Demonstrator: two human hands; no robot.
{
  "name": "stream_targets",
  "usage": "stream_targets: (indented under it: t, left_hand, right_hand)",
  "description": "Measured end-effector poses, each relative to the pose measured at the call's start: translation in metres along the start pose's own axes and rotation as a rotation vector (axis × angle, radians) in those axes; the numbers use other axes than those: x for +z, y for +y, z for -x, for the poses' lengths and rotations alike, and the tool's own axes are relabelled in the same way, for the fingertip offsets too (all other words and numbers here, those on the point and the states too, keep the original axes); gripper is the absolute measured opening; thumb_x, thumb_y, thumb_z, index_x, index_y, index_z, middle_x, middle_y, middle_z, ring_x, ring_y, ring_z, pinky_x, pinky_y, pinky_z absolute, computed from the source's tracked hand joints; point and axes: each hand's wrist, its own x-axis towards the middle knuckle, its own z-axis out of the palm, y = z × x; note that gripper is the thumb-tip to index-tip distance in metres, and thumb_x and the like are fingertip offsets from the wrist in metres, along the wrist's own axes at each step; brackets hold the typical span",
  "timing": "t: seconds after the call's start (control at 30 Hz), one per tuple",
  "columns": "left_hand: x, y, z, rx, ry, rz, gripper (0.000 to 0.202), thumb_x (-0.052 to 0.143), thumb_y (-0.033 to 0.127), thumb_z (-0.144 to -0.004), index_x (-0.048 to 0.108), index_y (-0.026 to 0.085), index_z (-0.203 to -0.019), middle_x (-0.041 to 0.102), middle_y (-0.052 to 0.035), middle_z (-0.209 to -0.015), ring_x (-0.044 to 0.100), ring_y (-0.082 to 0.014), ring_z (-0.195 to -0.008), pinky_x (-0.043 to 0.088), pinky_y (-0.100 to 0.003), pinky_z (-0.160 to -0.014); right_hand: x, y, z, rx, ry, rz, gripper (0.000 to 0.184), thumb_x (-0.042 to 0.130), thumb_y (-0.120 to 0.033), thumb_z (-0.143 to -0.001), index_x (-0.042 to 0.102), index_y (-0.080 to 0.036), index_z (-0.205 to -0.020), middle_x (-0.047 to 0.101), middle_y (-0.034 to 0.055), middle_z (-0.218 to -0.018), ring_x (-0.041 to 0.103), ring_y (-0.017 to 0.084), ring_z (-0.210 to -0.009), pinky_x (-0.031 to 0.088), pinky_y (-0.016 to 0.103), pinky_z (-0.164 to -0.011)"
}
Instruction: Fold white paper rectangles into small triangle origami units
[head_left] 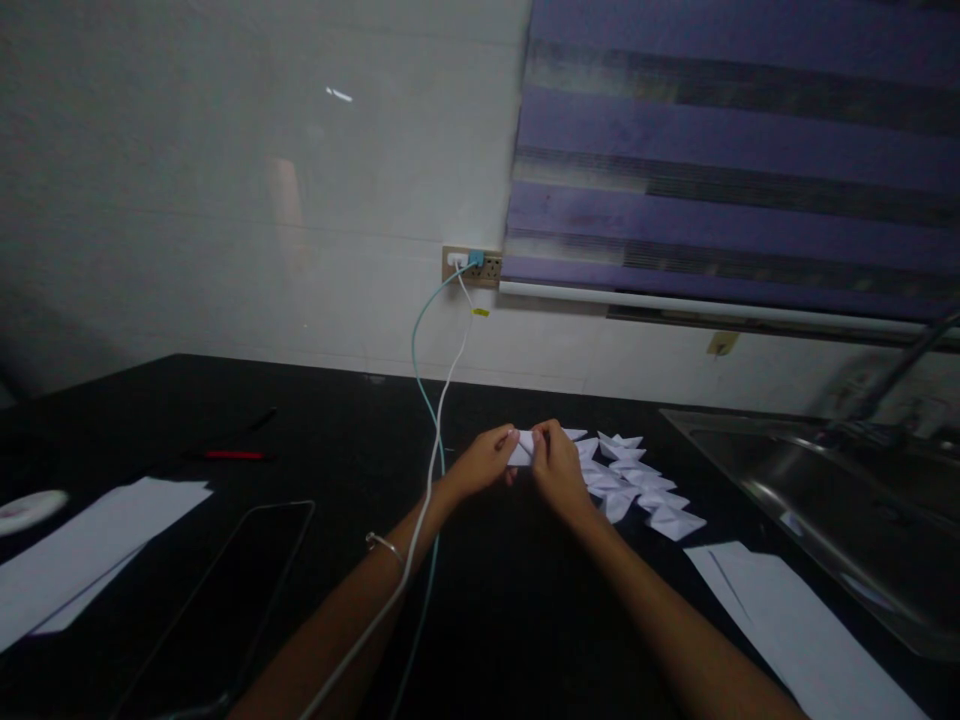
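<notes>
A small piece of folded white paper [521,452] is pinched between both hands above the dark countertop. My left hand [486,458] grips its left side, thumb on top, and a bracelet circles that wrist. On the right side of the paper, my right hand [556,468] holds it with thumb and fingers closed. Just beyond and to the right of that hand lie several folded white paper boats [649,480] in rows, partly hidden by the hand. The fold's exact shape is too small to make out.
White paper sheets lie at left [97,545] and a second paper stack [795,620] at right. A phone [225,600] rests near the left arm, a red-and-black tool [232,455] beyond it. White and teal cables [437,440] cross from the wall socket [471,266]. A metal sink [750,450] is at right.
</notes>
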Motion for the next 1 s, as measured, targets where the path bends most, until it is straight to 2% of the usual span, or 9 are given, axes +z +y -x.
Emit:
stream_targets:
  t: [0.33, 0.47, 0.57, 0.63, 0.73, 0.83, 1.0]
  left_hand:
    - [-0.0034, -0.0001, -0.0025, -0.015, 0.081, -0.011, 0.041, 0.037, 0.051, -0.09, 0.048, 0.017, -0.07, 0.049, 0.0043, -0.05, 0.048, -0.0094, -0.041, 0.036, -0.02, -0.043]
    - [-0.0061, -0.0029, -0.0015, -0.026, 0.075, -0.029, 0.043, 0.036, 0.052, -0.09, 0.048, 0.017, -0.068, 0.046, 0.0047, -0.046, 0.046, -0.0092, -0.038, 0.033, -0.019, -0.04]
    - [-0.0062, -0.0045, -0.0002, -0.027, 0.047, -0.042, 0.043, 0.038, 0.053, -0.089, 0.051, 0.017, -0.07, 0.045, 0.005, -0.046, 0.045, -0.0087, -0.036, 0.032, -0.018, -0.038]
    - [-0.0056, -0.0047, 0.0004, -0.03, 0.031, -0.041, 0.042, 0.039, 0.053, -0.089, 0.053, 0.016, -0.073, 0.045, 0.005, -0.047, 0.044, -0.0083, -0.036, 0.03, -0.018, -0.036]
    - [-0.0048, -0.0037, 0.0007, -0.022, 0.044, -0.011, 0.043, 0.038, 0.054, -0.089, 0.051, 0.017, -0.073, 0.043, 0.0055, -0.05, 0.042, -0.0072, -0.035, 0.03, -0.018, -0.035]
    - [-0.0044, -0.0019, 0.0005, -0.008, 0.059, -0.005, 0.043, 0.036, 0.054, -0.09, 0.047, 0.017, -0.071, 0.042, 0.0053, -0.053, 0.042, -0.0067, -0.037, 0.03, -0.018, -0.036]
    - [-0.0036, -0.0002, -0.0002, -0.011, 0.079, 0.002, 0.042, 0.035, 0.054, -0.09, 0.046, 0.017, -0.072, 0.041, 0.0057, -0.052, 0.041, -0.007, -0.036, 0.028, -0.017, -0.034]
  right_hand:
    - [0.003, 0.0021, 0.0025, -0.017, -0.028, -0.063, 0.01, 0.041, -0.02, -0.085, 0.05, -0.019, -0.087, 0.058, 0.0059, -0.08, 0.056, 0.02, -0.077, 0.042, 0.032, -0.069]
    - [0.0033, 0.004, -0.0002, 0.108, -0.032, -0.233, 0.019, 0.05, -0.024, -0.08, 0.05, -0.019, -0.098, 0.059, 0.0015, -0.076, 0.055, 0.017, -0.067, 0.042, 0.028, -0.062]
    - [0.003, 0.0061, -0.0034, 0.234, -0.138, -0.421, 0.018, 0.058, -0.033, -0.078, 0.055, -0.019, -0.088, 0.055, -0.0024, -0.062, 0.051, 0.014, -0.056, 0.04, 0.025, -0.054]
    - [0.0019, 0.007, -0.0049, 0.29, -0.229, -0.521, 0.023, 0.062, -0.04, -0.075, 0.059, -0.018, -0.079, 0.056, -0.0013, -0.062, 0.051, 0.014, -0.056, 0.039, 0.024, -0.052]
    - [-0.0013, 0.0066, -0.0059, 0.339, -0.327, -0.61, 0.028, 0.065, -0.044, -0.073, 0.063, -0.016, -0.074, 0.06, 0.0007, -0.066, 0.053, 0.014, -0.058, 0.039, 0.024, -0.052]
    - [-0.0048, 0.0049, -0.0058, 0.355, -0.37, -0.645, 0.028, 0.067, -0.043, -0.072, 0.066, -0.016, -0.075, 0.061, 0.0005, -0.066, 0.054, 0.014, -0.057, 0.039, 0.024, -0.052]
    - [-0.0057, 0.0053, -0.0055, 0.365, -0.368, -0.672, 0.026, 0.069, -0.04, -0.07, 0.066, -0.016, -0.079, 0.063, 0.0003, -0.068, 0.055, 0.014, -0.057, 0.04, 0.024, -0.053]
